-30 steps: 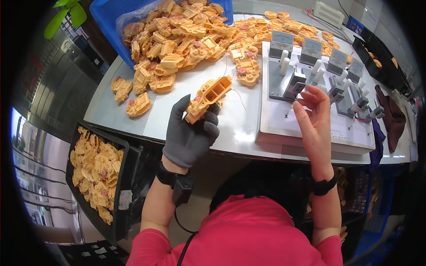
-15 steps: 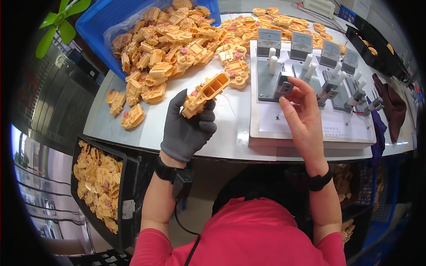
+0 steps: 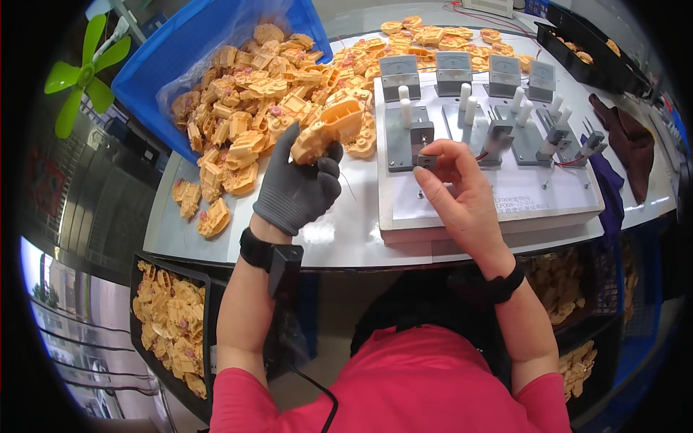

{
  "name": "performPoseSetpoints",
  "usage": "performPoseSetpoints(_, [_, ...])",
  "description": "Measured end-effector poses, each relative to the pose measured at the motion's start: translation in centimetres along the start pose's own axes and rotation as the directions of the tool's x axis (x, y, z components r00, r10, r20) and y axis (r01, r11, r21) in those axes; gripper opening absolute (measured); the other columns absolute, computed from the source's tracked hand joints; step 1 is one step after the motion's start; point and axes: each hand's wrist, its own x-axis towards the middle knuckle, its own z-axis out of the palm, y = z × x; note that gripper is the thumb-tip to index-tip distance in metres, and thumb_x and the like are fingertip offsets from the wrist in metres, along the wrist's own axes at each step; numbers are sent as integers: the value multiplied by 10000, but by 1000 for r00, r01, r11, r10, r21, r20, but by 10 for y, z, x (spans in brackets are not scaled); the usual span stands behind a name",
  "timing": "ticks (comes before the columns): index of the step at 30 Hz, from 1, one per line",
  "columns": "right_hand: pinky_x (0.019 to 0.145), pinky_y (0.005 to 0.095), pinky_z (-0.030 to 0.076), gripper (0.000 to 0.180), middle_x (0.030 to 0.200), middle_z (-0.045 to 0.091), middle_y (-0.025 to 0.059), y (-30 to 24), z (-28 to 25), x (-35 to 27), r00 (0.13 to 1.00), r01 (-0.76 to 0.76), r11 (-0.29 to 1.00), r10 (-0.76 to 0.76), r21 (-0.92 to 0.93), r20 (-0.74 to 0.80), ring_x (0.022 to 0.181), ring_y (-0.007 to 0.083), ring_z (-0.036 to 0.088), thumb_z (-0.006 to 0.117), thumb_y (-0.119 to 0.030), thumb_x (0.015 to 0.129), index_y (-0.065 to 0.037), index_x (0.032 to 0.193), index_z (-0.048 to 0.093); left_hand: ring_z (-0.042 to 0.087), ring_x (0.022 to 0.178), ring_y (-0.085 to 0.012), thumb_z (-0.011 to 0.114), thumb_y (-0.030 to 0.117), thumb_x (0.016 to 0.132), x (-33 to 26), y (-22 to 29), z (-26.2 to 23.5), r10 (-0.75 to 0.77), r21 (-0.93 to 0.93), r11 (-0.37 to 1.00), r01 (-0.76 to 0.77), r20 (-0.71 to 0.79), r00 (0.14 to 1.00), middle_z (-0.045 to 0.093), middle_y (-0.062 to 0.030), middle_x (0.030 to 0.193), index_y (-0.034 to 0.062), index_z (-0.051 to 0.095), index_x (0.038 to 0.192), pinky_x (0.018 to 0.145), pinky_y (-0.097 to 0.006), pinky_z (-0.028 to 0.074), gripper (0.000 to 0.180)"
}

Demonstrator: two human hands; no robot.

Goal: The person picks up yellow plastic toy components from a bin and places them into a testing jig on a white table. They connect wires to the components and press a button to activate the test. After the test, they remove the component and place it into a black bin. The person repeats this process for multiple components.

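Note:
My gloved left hand grips a yellow-orange plastic housing above the table, its open cavity tilted upward. The housing is slightly blurred, and the glove hides its lower part. My bare right hand is at the leftmost station of a test fixture. Its thumb and index finger pinch the small grey block at the front of that station. Two white posts rise just behind this block, with a panel meter beyond them.
Many similar housings spill from a blue bin across the table. More fill a black crate at lower left. Further stations stand to the right, beside a brown cloth and a black tray. A green fan is at far left.
The whole view has shifted, so the fixture appears further left. The housing in my left hand has tilted. My right fingers stay at the leftmost station's block.

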Motion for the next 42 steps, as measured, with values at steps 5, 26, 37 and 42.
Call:
performPoseSetpoints(5, [765,276,500,279,974,594,52,-4,-2,-1,1000,8,999,-8,-39,1,852,138,573,708,-124,895,-40,1139,602,676,808,-163,613,471,947,23,12,11,0,120,993,3,-23,1000,661,-94,1107,47,543,1283,670,-292,563,545])
performPoseSetpoints(26, [778,298,511,288,978,582,87,-8,-7,-1,995,94,994,-91,-61,40,853,164,577,695,-171,908,-48,1148,593,651,738,-127,672,577,871,73,24,50,247,704,708,-63,-162,955,677,-52,953,55,637,1091,606,-247,553,568])
performPoseSetpoints(37, [784,303,518,296,991,586,92,-7,-7,-1,995,85,996,-83,-34,48,857,171,583,693,-165,907,-39,1155,589,618,877,-142,708,484,882,88,-6,68,563,924,-236,-301,382,733,628,-115,1018,23,514,1330,727,-279,531,672])
performPoseSetpoints(42, [783,301,519,308,983,583,97,-5,-8,0,994,103,994,-101,-39,50,840,173,586,696,-159,903,-38,1165,587,580,1167,-173,537,380,1021,70,-12,81,301,810,-463,-361,527,795,607,-136,1282,8,498,1400,989,-297,460,533])
